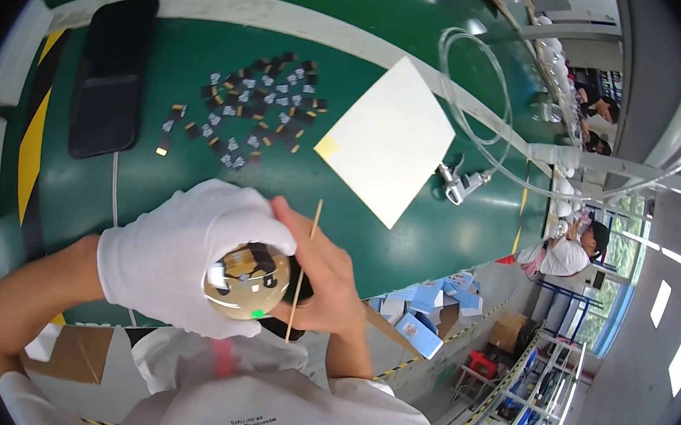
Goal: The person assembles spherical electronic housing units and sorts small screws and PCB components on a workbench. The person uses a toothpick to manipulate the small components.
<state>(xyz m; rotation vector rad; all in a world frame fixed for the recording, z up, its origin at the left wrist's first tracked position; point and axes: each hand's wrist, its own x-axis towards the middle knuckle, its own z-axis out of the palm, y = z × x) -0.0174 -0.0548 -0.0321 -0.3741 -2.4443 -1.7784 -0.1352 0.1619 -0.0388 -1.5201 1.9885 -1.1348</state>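
Note:
My left hand (166, 248), in a white glove, is wrapped round a shiny, clear, glass-like ball (246, 285) with a small green spot near its lower edge. My bare right hand (325, 277) is closed at the ball's right side. A thin wooden stick (297, 291) stands nearly upright in the right fingers. Something dark shows between the ball and the right palm; its kind is unclear. On the green table beyond my hands lie many small black pieces (265, 101) with pale labels and gold ends, loosely scattered.
A black phone (112, 76) lies at the left, beside yellow-black tape (34, 147). A white square sheet (394, 139) and a metal air gun (461, 185) with a clear hose (494, 129) lie to the right. Past the table edge are blue boxes (426, 309). A co-worker (564, 257) sits far right.

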